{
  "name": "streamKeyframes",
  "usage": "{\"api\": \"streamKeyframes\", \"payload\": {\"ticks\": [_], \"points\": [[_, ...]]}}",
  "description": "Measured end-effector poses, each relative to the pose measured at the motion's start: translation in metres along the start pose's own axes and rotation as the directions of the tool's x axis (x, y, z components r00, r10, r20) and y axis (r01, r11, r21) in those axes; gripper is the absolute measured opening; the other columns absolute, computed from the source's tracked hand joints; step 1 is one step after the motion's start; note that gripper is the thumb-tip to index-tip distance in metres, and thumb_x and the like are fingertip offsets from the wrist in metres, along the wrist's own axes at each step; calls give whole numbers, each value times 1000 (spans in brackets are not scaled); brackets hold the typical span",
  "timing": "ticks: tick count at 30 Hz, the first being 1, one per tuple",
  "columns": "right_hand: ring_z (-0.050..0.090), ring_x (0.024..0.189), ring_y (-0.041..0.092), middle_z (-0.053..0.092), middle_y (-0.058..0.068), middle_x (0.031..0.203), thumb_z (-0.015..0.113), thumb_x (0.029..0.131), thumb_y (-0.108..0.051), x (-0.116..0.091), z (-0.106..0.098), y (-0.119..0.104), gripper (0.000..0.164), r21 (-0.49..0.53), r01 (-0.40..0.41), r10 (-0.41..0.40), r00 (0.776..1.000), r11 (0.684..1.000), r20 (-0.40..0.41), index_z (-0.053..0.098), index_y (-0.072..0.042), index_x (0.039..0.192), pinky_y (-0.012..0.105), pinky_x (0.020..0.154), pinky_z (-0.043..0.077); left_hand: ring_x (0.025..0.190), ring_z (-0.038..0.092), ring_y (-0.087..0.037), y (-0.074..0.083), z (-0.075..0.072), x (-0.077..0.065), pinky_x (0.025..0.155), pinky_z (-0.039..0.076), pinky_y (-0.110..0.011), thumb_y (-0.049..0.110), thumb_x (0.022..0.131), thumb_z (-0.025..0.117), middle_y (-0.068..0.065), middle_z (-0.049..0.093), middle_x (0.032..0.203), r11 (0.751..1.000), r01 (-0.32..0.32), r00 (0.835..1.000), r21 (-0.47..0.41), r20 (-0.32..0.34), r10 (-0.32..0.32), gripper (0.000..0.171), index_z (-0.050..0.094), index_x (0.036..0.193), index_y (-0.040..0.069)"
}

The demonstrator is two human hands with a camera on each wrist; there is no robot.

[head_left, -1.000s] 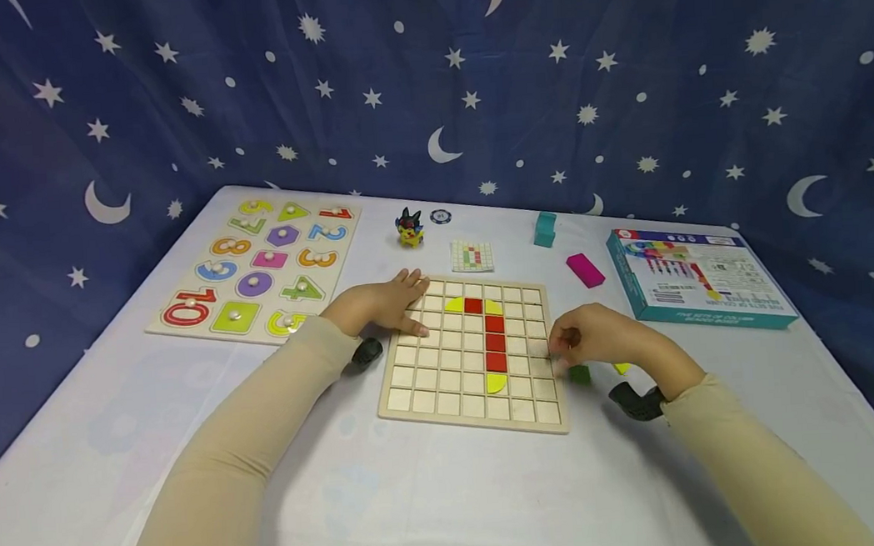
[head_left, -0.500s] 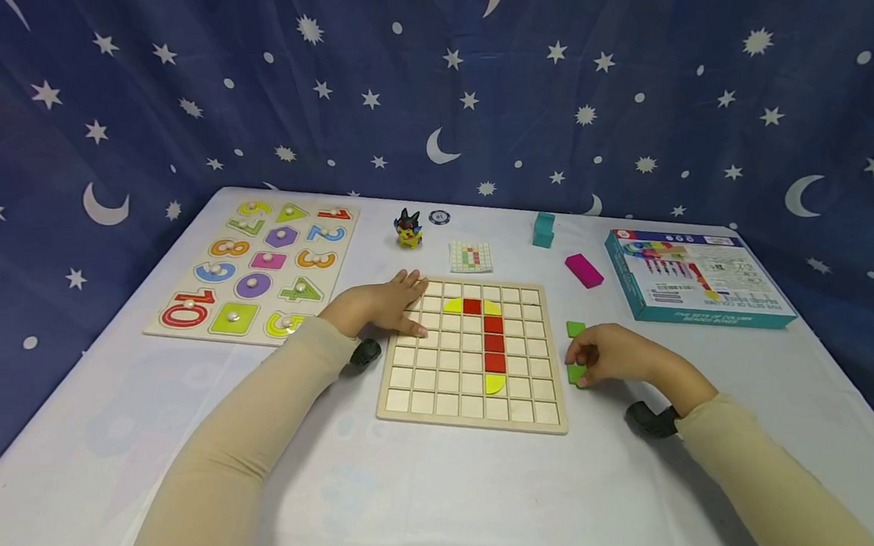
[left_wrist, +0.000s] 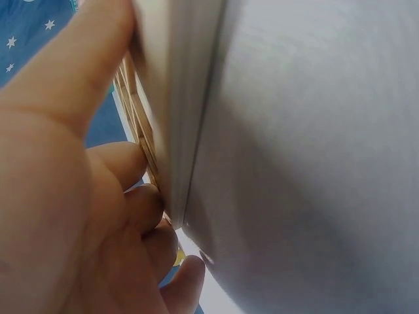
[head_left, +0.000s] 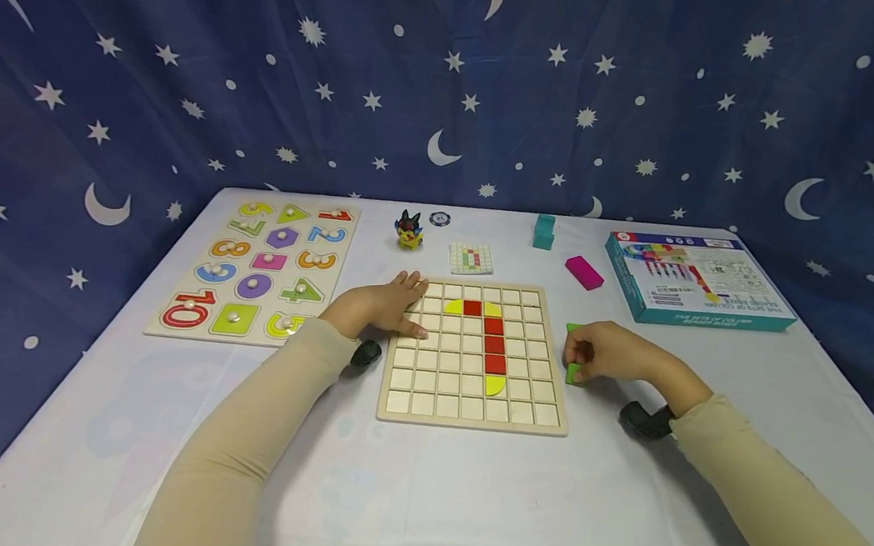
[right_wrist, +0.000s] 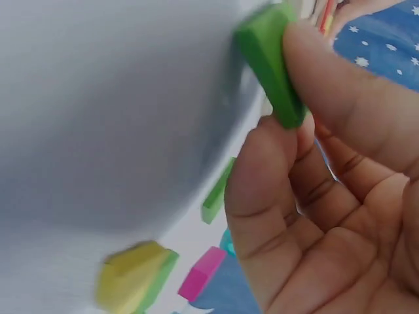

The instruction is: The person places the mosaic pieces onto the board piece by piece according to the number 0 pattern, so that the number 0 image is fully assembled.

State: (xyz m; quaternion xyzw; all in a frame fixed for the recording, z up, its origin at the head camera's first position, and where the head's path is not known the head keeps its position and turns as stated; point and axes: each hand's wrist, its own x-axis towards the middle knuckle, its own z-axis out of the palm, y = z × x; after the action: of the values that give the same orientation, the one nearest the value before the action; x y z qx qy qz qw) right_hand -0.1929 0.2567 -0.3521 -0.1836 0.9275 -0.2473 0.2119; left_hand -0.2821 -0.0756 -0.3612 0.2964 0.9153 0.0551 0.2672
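Observation:
A square wooden grid board [head_left: 446, 423] lies at the middle of the table, with red square tiles [head_left: 494, 345] and yellow rounded tiles [head_left: 495, 385] in some cells. My left hand [head_left: 380, 304] rests over its left edge, fingers spread on the cells. Just off the board's right side, my right hand [head_left: 613, 352] pinches a green tile [right_wrist: 272, 65] between thumb and fingertips, the tile tilted on edge in the right wrist view. Beyond those fingers lies a second green tile [right_wrist: 218, 191], mostly covered by the hand in the head view. A yellow piece [right_wrist: 131, 275] with a green side shows lower down there.
Behind the board lie a small pattern card [head_left: 470, 257], a toy figure [head_left: 408, 230] and a round chip [head_left: 439, 218]. Teal [head_left: 544, 231] and magenta [head_left: 584, 272] blocks stand near a boxed toy set [head_left: 700, 278] at right. A number puzzle [head_left: 256, 267] occupies the left.
My right hand has moved from the board's right edge a little right and down to the green tile, gripped it and tipped it up. My left hand has stayed on the board.

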Motion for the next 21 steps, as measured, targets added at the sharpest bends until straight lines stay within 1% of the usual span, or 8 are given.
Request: {"api": "streamKeyframes", "payload": {"ticks": [6, 11, 16, 21], "points": [[48, 64, 14, 52, 0, 68, 71, 74, -2, 0, -9, -8, 12, 6, 25, -25, 1000, 1000, 9, 61, -8, 77, 25, 55, 42, 141, -11, -32, 0, 0, 0, 115, 5, -47, 49, 85, 57, -15, -10, 154, 1000, 4, 1000, -1, 7, -4, 95, -1, 148, 5], [49, 66, 15, 52, -1, 68, 71, 76, -3, 6, -12, -15, 11, 33, 46, -46, 999, 998, 6, 62, -8, 79, 26, 58, 43, 141, -10, -33, 0, 0, -1, 115, 5, -46, 49, 86, 56, -16, -9, 154, 1000, 1, 1000, -4, 5, -1, 95, 0, 148, 5], [48, 69, 16, 52, 0, 69, 72, 77, -6, 17, -8, -30, 10, 72, 54, -56, 998, 996, 30, 63, -7, 81, 27, 60, 42, 141, -10, -33, 0, 0, -2, 115, 5, -46, 48, 86, 56, -16, -9, 154, 1000, -4, 1000, -1, 3, 4, 95, -1, 148, 4], [48, 67, 15, 53, 0, 68, 72, 76, -4, 30, 3, -49, 10, 87, 101, -106, 993, 991, 58, 63, -6, 81, 27, 60, 41, 141, -10, -33, 0, 0, -1, 115, 3, -45, 48, 86, 56, -17, -9, 153, 1000, -10, 1000, -2, 0, 10, 95, 0, 148, 4]]}}
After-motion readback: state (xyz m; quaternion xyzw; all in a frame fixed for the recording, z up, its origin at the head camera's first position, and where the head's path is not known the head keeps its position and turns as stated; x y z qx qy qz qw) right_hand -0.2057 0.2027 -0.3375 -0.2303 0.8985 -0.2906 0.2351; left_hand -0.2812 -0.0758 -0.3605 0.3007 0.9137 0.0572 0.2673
